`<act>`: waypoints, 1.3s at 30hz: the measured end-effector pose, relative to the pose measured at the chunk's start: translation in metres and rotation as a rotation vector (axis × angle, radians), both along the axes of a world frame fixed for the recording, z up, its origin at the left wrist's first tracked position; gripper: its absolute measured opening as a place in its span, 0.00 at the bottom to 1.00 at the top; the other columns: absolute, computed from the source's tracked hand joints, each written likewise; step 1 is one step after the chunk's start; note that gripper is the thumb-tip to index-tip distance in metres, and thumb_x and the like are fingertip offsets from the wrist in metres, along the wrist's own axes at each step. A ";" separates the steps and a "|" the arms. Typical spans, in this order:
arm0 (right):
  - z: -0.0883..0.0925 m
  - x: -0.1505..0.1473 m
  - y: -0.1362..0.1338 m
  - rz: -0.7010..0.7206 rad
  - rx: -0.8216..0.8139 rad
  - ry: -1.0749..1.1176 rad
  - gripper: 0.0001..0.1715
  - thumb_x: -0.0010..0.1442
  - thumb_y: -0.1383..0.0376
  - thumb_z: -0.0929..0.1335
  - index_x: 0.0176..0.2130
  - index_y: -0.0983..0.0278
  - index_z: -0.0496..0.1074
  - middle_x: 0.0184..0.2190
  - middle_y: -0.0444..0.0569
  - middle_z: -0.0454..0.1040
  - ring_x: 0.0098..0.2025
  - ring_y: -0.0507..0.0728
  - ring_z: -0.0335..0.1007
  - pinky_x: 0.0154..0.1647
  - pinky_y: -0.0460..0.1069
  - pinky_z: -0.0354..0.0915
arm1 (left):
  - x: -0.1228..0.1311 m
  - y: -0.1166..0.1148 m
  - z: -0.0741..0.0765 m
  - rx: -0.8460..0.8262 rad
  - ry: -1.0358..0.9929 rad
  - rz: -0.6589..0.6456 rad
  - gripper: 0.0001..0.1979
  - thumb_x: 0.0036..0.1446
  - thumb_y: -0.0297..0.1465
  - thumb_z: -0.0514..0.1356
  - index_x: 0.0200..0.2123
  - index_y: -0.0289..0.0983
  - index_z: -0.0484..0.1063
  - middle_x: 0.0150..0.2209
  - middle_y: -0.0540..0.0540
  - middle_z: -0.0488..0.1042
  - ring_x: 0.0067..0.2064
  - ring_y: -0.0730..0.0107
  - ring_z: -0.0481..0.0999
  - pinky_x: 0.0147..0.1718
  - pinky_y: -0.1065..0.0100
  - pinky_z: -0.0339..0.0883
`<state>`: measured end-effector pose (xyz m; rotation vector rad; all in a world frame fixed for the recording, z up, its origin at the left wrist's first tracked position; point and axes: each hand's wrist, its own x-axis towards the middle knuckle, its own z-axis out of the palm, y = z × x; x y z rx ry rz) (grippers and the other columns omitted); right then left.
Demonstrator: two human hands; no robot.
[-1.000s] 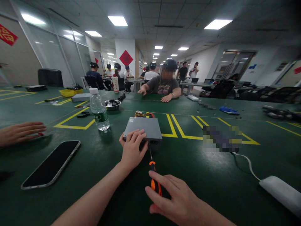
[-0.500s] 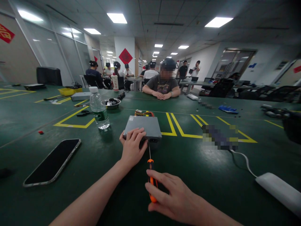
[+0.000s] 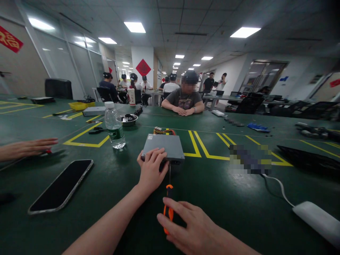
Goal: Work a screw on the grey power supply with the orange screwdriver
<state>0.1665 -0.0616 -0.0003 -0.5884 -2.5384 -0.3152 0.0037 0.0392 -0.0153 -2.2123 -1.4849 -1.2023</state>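
Observation:
A grey metal computer power supply (image 3: 174, 144) lies flat on the green table, with a bundle of coloured wires (image 3: 164, 131) at its far side. My left hand (image 3: 152, 168) grips its near left edge, fingers over the top and thumb at the front face. In my right hand (image 3: 190, 223) is an orange and black screwdriver (image 3: 169, 193), the handle between thumb and fingers. Its shaft points away from me to the front face of the power supply; the tip is hidden near my left thumb.
Left of my arms lie a phone (image 3: 62, 186) and a water bottle (image 3: 114, 129), with a metal bowl (image 3: 128, 122) behind. Another person's hand (image 3: 29, 148) reaches in at the left. A white power bank (image 3: 316, 219) with a cable sits right. Someone (image 3: 183, 99) sits opposite.
Another person's hand has come in from the left, over the small red piece. My right fingers have shifted on the screwdriver, its handle end now further left. The view has tilted slightly.

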 end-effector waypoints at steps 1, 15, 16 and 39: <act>-0.001 0.000 0.000 -0.004 0.001 0.004 0.16 0.66 0.62 0.58 0.48 0.67 0.65 0.45 0.60 0.72 0.39 0.55 0.72 0.39 0.49 0.68 | 0.000 0.000 0.000 0.000 -0.001 0.000 0.10 0.55 0.34 0.56 0.42 0.45 0.67 0.51 0.49 0.71 0.53 0.59 0.65 0.54 0.47 0.42; -0.001 -0.002 0.000 0.025 0.014 0.143 0.12 0.65 0.65 0.59 0.44 0.68 0.66 0.42 0.60 0.73 0.38 0.55 0.73 0.38 0.48 0.68 | 0.002 -0.002 0.003 -0.027 0.030 0.016 0.09 0.57 0.32 0.53 0.43 0.46 0.64 0.51 0.51 0.70 0.54 0.58 0.64 0.53 0.47 0.44; -0.003 -0.002 0.001 0.031 0.024 0.156 0.12 0.65 0.65 0.58 0.41 0.68 0.66 0.43 0.60 0.72 0.37 0.54 0.73 0.38 0.47 0.68 | 0.002 -0.002 0.002 -0.025 0.029 0.017 0.09 0.57 0.32 0.54 0.43 0.46 0.64 0.51 0.51 0.70 0.54 0.58 0.64 0.53 0.47 0.43; -0.004 -0.006 -0.001 0.004 0.026 0.075 0.13 0.64 0.65 0.59 0.46 0.67 0.66 0.44 0.60 0.72 0.36 0.54 0.73 0.35 0.49 0.68 | 0.002 0.000 0.000 0.002 -0.008 0.008 0.09 0.55 0.33 0.57 0.41 0.45 0.67 0.50 0.48 0.72 0.53 0.58 0.65 0.54 0.48 0.41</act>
